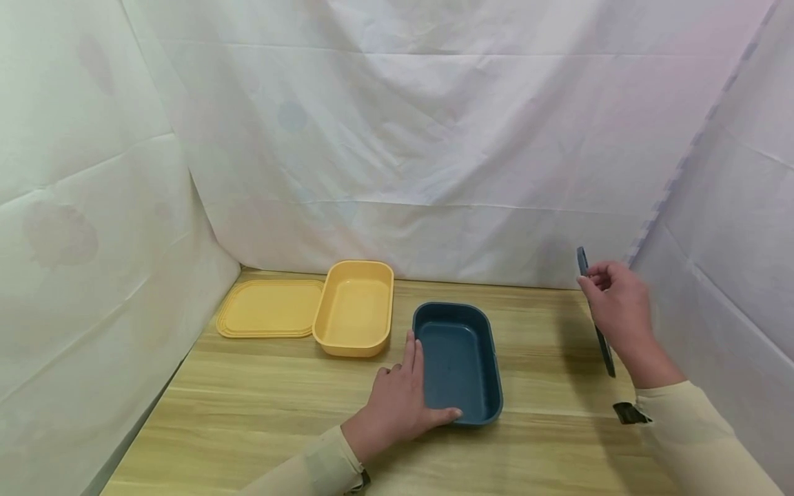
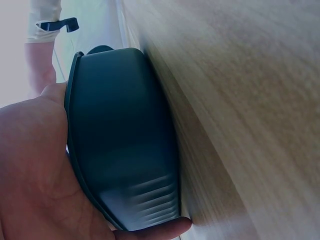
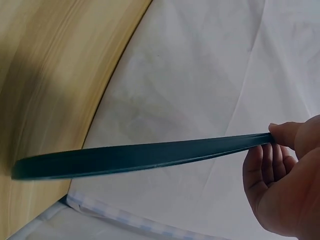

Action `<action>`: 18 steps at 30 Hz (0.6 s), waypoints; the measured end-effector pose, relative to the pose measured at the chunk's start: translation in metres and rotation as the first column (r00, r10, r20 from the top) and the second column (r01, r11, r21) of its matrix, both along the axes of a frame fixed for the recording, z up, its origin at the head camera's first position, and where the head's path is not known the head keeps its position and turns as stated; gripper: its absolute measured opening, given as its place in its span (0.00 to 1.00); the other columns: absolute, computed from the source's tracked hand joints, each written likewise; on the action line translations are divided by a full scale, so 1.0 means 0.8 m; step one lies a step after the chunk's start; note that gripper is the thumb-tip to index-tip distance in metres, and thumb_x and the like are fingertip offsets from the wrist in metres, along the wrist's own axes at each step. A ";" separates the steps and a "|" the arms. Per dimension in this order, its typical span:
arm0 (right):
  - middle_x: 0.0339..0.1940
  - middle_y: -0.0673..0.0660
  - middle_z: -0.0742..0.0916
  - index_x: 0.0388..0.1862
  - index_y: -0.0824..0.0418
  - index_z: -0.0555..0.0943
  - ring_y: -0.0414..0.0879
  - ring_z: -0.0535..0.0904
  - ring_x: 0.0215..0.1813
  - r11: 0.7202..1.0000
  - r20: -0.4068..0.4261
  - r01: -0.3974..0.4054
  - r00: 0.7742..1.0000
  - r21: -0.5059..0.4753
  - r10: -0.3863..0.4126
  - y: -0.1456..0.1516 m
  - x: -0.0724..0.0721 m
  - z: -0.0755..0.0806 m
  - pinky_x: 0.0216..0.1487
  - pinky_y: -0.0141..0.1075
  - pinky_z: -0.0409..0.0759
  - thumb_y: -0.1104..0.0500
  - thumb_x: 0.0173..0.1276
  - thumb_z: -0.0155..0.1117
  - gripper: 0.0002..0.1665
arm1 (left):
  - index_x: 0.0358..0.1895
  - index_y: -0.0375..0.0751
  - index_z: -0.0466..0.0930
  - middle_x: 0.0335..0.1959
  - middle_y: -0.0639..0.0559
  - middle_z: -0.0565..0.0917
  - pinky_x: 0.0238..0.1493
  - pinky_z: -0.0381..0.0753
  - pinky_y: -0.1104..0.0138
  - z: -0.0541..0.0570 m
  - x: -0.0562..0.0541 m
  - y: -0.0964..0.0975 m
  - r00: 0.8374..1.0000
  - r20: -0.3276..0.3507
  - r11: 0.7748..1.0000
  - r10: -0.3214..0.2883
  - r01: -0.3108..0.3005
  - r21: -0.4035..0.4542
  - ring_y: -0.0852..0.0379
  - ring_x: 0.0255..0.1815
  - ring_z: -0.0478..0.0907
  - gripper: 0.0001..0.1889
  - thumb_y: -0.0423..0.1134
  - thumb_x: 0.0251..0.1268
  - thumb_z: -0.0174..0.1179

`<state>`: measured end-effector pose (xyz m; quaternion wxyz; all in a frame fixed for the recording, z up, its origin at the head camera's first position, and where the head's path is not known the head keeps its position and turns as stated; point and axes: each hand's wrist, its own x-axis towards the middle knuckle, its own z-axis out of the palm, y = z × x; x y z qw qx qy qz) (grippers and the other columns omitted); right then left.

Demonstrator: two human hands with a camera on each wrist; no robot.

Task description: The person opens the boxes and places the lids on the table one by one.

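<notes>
A dark blue rectangular container [image 1: 455, 358] stands upright on the table, its inside bare. My left hand [image 1: 397, 406] braces its near-left corner, with straight fingers along the left side and the thumb across the near rim. The left wrist view shows the palm of the left hand [image 2: 45, 170] beside the container's outer wall [image 2: 122, 125]. At the right, my right hand [image 1: 620, 310] pinches a flat dark blue lid [image 1: 604, 350] by its edge. The lid [image 3: 135, 156] is seen nearly edge-on in the right wrist view, between thumb and fingers of the right hand [image 3: 285, 175].
A yellow container [image 1: 353, 313] stands open-topped left of the blue one. Beside it lies a yellow lid [image 1: 269, 308], partly hidden behind that container. White cloth [image 1: 403, 138] hangs around the back and sides of the wooden table [image 1: 248, 413].
</notes>
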<state>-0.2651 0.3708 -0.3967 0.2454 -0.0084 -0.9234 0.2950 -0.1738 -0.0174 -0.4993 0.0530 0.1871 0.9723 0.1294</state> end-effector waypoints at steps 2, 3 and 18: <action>0.44 0.65 0.88 0.54 0.70 0.84 0.48 0.80 0.40 1.000 0.010 -0.007 1.000 0.009 0.007 0.001 -0.001 -0.003 0.31 0.22 0.70 0.58 0.84 0.68 0.14 | 0.90 0.32 0.48 0.92 0.35 0.42 0.59 0.81 0.46 0.000 0.000 0.000 1.000 0.001 1.000 0.000 0.000 -0.002 0.44 0.63 0.86 0.75 0.92 0.57 0.53; 0.45 0.66 0.88 0.54 0.71 0.83 0.51 0.81 0.41 1.000 0.016 -0.013 1.000 0.011 0.013 0.002 -0.001 -0.004 0.31 0.22 0.70 0.58 0.84 0.68 0.15 | 0.90 0.31 0.48 0.92 0.35 0.42 0.59 0.81 0.46 0.001 0.000 0.000 1.000 0.001 1.000 0.000 0.000 -0.004 0.44 0.63 0.86 0.75 0.92 0.57 0.53; 0.41 0.65 0.87 0.52 0.71 0.83 0.55 0.82 0.37 0.995 0.156 -0.044 0.987 0.087 0.030 0.004 -0.011 -0.010 0.34 0.39 0.77 0.58 0.83 0.67 0.15 | 0.91 0.32 0.47 0.92 0.35 0.43 0.60 0.81 0.47 0.001 0.000 0.001 1.000 0.011 1.000 0.007 -0.007 0.001 0.44 0.63 0.86 0.75 0.91 0.57 0.55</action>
